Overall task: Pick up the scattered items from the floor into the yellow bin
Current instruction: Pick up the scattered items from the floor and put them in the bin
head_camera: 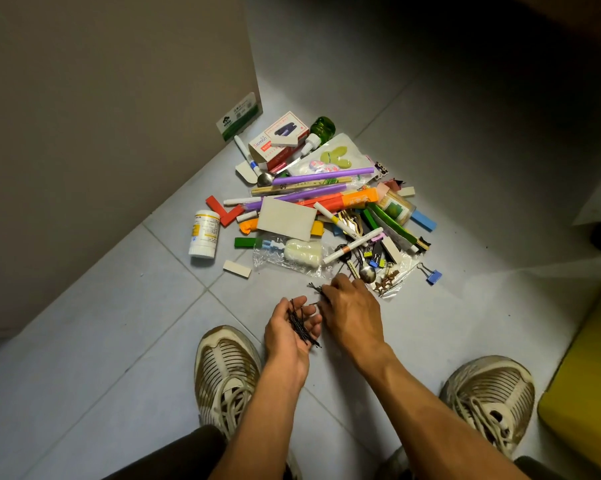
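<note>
Right-hand grip pinches loose hairpins at the near edge of the pile.

Fingers of the right hand (349, 308) curl down on a few black hairpins (315, 288) that lie on the floor (119, 341), just in front of the left hand (292, 327). The left hand is palm up and cupped, with a bundle of hairpins (302, 325) resting in it, long axis running from the fingers toward the wrist. The pile of items (326, 209) spreads beyond both hands. The yellow bin (583, 393) stands at the right, beside the right shoe (489, 393), so the right hand is nearer to it. I judge the next move goes sideways to the right, well apart from the pile.
</note>
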`<move>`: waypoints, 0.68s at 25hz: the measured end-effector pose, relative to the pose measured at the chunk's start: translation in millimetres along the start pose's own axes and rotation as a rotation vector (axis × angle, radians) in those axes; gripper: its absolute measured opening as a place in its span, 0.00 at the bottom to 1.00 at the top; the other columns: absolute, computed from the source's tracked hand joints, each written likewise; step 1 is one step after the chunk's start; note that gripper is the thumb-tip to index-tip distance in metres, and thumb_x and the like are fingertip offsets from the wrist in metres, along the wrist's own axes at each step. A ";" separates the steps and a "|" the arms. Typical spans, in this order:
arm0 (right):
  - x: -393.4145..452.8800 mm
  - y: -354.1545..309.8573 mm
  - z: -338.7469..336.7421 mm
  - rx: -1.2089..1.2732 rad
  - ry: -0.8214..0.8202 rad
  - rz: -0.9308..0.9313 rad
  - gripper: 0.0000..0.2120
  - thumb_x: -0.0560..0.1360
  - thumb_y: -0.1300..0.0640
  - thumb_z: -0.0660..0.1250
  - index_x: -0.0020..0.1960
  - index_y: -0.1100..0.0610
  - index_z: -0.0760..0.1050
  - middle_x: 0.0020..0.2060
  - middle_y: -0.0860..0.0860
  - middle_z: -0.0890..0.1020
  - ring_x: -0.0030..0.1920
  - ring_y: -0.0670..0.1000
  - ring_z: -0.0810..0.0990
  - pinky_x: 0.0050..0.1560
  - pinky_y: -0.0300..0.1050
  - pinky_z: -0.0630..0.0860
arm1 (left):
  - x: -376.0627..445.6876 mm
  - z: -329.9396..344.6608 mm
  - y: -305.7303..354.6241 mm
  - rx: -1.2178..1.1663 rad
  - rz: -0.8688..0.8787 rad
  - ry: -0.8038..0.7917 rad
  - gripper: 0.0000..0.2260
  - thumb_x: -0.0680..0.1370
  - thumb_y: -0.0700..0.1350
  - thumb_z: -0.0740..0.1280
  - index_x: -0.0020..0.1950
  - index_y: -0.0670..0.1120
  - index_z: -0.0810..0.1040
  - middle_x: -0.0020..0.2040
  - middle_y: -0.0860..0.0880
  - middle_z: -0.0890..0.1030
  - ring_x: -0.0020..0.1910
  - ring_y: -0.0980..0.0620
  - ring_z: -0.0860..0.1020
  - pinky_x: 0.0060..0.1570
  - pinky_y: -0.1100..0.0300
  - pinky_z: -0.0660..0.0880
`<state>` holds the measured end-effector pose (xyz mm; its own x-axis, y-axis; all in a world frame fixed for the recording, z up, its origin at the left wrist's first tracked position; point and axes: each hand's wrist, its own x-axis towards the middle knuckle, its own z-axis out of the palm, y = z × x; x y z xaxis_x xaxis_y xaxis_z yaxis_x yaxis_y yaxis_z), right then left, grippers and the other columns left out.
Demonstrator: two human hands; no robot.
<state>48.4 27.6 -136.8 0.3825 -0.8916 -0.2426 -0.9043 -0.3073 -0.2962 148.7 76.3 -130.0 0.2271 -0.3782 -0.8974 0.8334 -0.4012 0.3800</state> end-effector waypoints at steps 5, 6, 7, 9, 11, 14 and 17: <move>4.9 -8.4 0.3 -0.267 -0.094 -0.188 0.06 0.77 0.65 0.60 0.51 0.62 0.75 0.46 0.59 0.77 0.42 0.59 0.77 0.40 0.51 0.74 | 0.2 -5.4 2.6 -0.013 0.014 0.027 0.17 0.82 0.53 0.58 0.49 0.41 0.79 0.35 0.44 0.80 0.30 0.50 0.80 0.33 0.58 0.75; 4.2 -9.3 0.1 -0.272 -0.135 -0.164 0.10 0.79 0.65 0.54 0.54 0.62 0.73 0.47 0.59 0.76 0.44 0.60 0.76 0.42 0.51 0.74 | 0.4 -6.1 2.5 -0.009 0.007 0.029 0.17 0.82 0.53 0.58 0.49 0.41 0.79 0.35 0.44 0.80 0.31 0.50 0.80 0.33 0.58 0.75; 4.8 -9.1 0.2 -0.250 -0.151 -0.107 0.12 0.79 0.65 0.50 0.55 0.62 0.71 0.49 0.59 0.76 0.45 0.59 0.76 0.43 0.51 0.72 | 0.5 -6.0 1.7 -0.007 0.002 0.033 0.17 0.82 0.53 0.58 0.49 0.41 0.79 0.35 0.44 0.80 0.31 0.49 0.80 0.33 0.58 0.75; 9.2 -5.4 -8.1 -0.003 -0.152 0.091 0.09 0.80 0.61 0.53 0.54 0.61 0.71 0.47 0.58 0.77 0.43 0.57 0.76 0.42 0.49 0.70 | -0.1 -3.5 -0.3 -0.003 0.005 0.042 0.16 0.82 0.53 0.58 0.51 0.41 0.78 0.37 0.44 0.80 0.34 0.48 0.80 0.35 0.58 0.75; -0.5 -4.0 -20.6 0.460 -0.203 0.242 0.05 0.77 0.56 0.61 0.45 0.57 0.72 0.39 0.52 0.79 0.37 0.52 0.76 0.36 0.46 0.70 | -1.2 3.5 -1.9 -0.007 0.004 0.026 0.17 0.82 0.53 0.58 0.53 0.41 0.77 0.39 0.43 0.80 0.37 0.47 0.80 0.39 0.56 0.75; -30.6 -6.8 -40.6 0.717 -0.101 0.152 0.12 0.78 0.52 0.64 0.35 0.46 0.73 0.30 0.43 0.79 0.31 0.43 0.76 0.30 0.34 0.68 | -9.2 20.0 -0.8 -0.038 -0.043 -0.070 0.22 0.82 0.58 0.56 0.51 0.41 0.78 0.42 0.42 0.80 0.43 0.45 0.79 0.53 0.49 0.75; -47.5 4.7 -36.3 0.597 0.133 0.234 0.13 0.81 0.50 0.60 0.43 0.50 0.80 0.37 0.43 0.82 0.37 0.44 0.78 0.36 0.40 0.72 | -13.9 24.8 0.8 -0.050 -0.062 -0.113 0.24 0.82 0.58 0.54 0.48 0.41 0.78 0.36 0.43 0.80 0.33 0.47 0.79 0.39 0.55 0.74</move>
<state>19.1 56.4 -93.2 0.1272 -0.9578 -0.2576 -0.6854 0.1029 -0.7209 133.7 60.6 -111.6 0.1184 -0.4468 -0.8868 0.8690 -0.3855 0.3103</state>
